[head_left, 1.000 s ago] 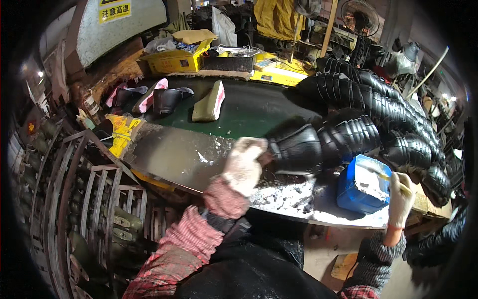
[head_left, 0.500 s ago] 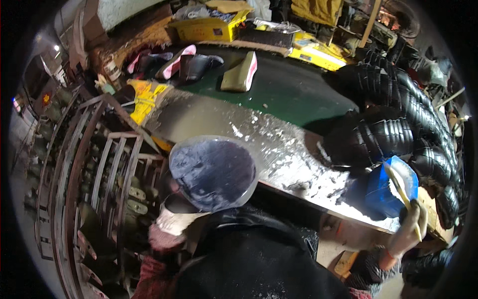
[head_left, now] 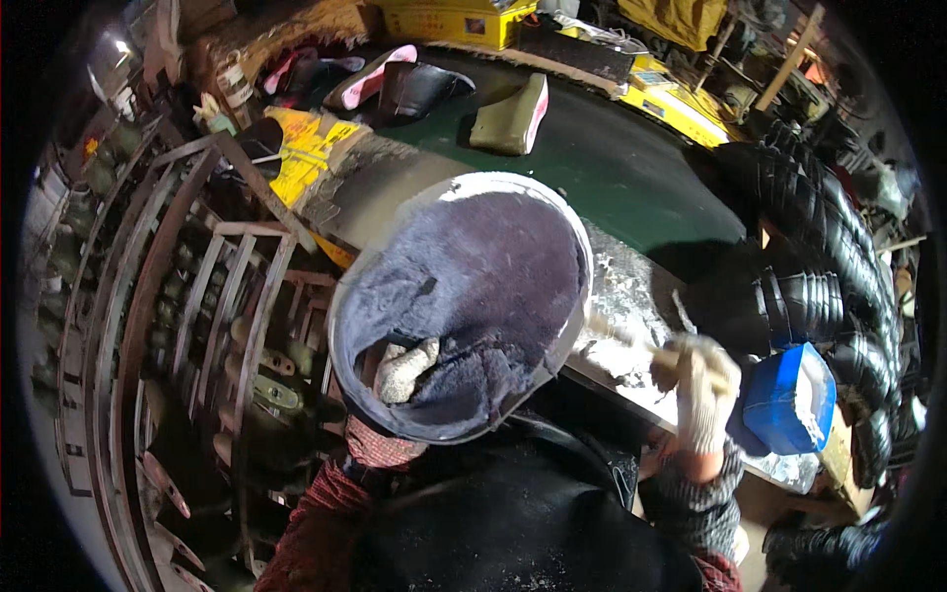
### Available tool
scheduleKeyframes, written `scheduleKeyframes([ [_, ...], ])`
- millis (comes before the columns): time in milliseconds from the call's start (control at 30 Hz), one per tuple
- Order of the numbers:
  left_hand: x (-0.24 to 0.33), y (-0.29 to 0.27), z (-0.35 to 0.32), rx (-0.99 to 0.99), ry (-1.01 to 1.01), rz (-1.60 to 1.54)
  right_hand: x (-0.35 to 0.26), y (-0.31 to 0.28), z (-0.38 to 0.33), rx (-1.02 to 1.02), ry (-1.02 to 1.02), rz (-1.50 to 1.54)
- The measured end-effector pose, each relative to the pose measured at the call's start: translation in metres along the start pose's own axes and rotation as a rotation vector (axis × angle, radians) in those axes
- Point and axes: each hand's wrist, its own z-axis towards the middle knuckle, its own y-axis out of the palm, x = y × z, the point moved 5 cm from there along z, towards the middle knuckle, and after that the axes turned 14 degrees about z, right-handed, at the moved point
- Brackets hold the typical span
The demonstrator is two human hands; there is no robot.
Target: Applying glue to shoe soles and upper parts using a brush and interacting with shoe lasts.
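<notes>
A big oval fleece-lined piece (head_left: pixel 493 247), pale along its rim and dark grey-purple within, is tilted toward me. My left hand (head_left: pixel 402 371), in a whitish glove, has its fingers showing inside a gap in the lining while the red sleeve comes from below; it grips the piece there. To the right, my gloved right hand (head_left: pixel 698 383) is closed around a thin brush (head_left: pixel 631 337) with a light handle, smeared by motion. The brush points toward the piece's right rim; whether they touch I cannot tell. A blue container (head_left: pixel 777 405) with white stuff inside stands right of that hand.
White residue (head_left: pixel 626 286) coats the workbench edge. Green and black boot-like pieces (head_left: pixel 511 116) with pink linings stand on the dark table top. Glossy black pieces (head_left: pixel 804 301) are piled at right. A metal rack (head_left: pixel 202 316) stands at left, yellow boxes (head_left: pixel 459 22) at the back.
The fleece-lined piece has come up and to the right, its opening turned more toward me. My right hand has moved left with the brush, away from the blue container.
</notes>
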Motion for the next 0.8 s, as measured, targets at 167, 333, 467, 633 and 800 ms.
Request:
scheduleKeyframes([
  [167, -0.003, 0.021, 0.004, -0.009, 0.014, -0.032, -0.056, 0.026, 0.028, 0.235, -0.301, -0.008],
  [333, 0.008, 0.058, 0.014, -0.102, 0.087, -0.018, -0.092, 0.139, 0.021, -0.554, -0.850, -0.242],
  [467, 0.027, 0.044, 0.029, -0.182, 0.117, 0.085, -0.113, 0.144, -0.025, -0.690, -0.788, -0.119],
  [633, 0.040, 0.040, 0.050, -0.295, 0.154, 0.181, -0.047, 0.052, -0.033, -0.643, -0.106, 0.040],
  [800, 0.047, 0.040, 0.053, -0.266, 0.181, 0.275, -0.041, -0.021, -0.052, 0.079, -0.322, -0.115],
])
